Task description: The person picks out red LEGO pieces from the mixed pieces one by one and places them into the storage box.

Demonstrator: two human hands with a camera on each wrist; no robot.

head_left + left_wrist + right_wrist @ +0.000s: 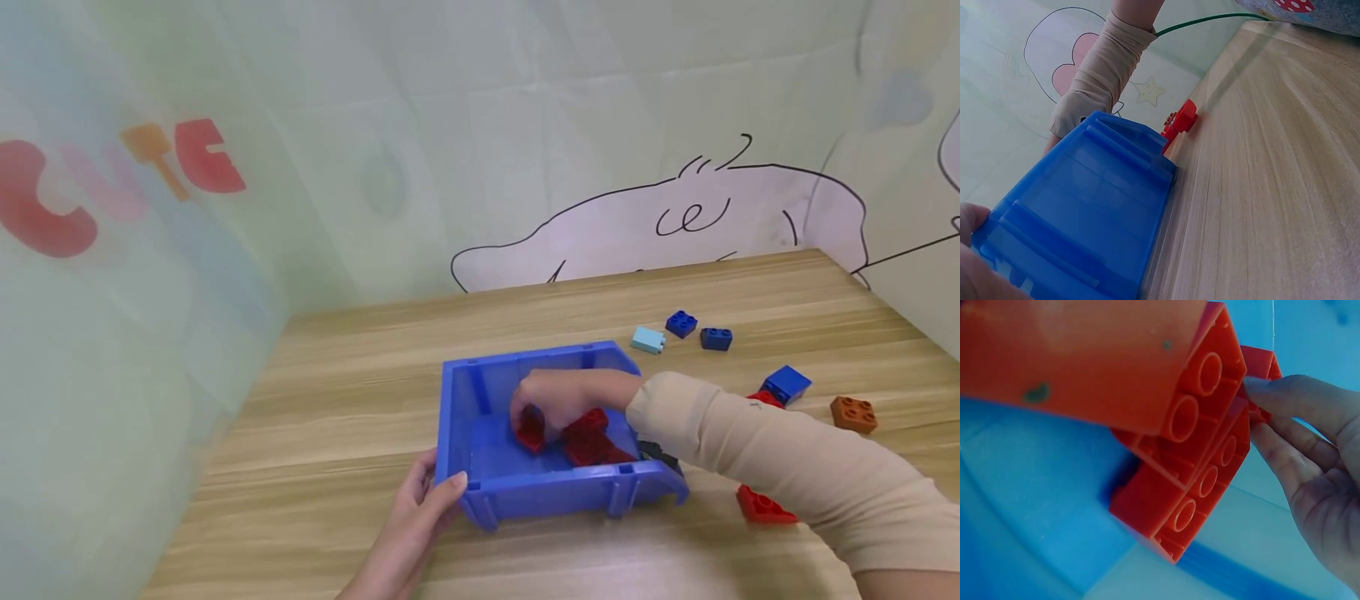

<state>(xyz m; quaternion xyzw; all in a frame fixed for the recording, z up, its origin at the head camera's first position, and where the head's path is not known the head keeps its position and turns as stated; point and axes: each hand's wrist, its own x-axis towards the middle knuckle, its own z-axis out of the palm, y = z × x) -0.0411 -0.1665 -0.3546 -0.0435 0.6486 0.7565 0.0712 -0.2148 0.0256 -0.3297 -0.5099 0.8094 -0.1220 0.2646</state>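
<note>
A blue plastic bin [543, 496] stands on the wooden table. My left hand [420, 508] grips its near left corner, the thumb at the rim and the fingers against the outer wall. Inside the bin, my right hand [555, 402] reaches down and pinches a red toy brick [1260, 362] between thumb and fingers. More red bricks [588, 442] lie piled beside that hand; their hollow undersides with round tubes show in the right wrist view. The left wrist view shows the bin's outer side, with part of my left hand [979, 256] at its edge.
Right of the bin lie a light blue brick [648, 340], dark blue bricks [681, 323], a blue brick [786, 384] and an orange-brown brick [853, 414]. A red sloped brick [763, 507] lies near my right sleeve [780, 467]. A printed curtain [360, 167] hangs behind the table.
</note>
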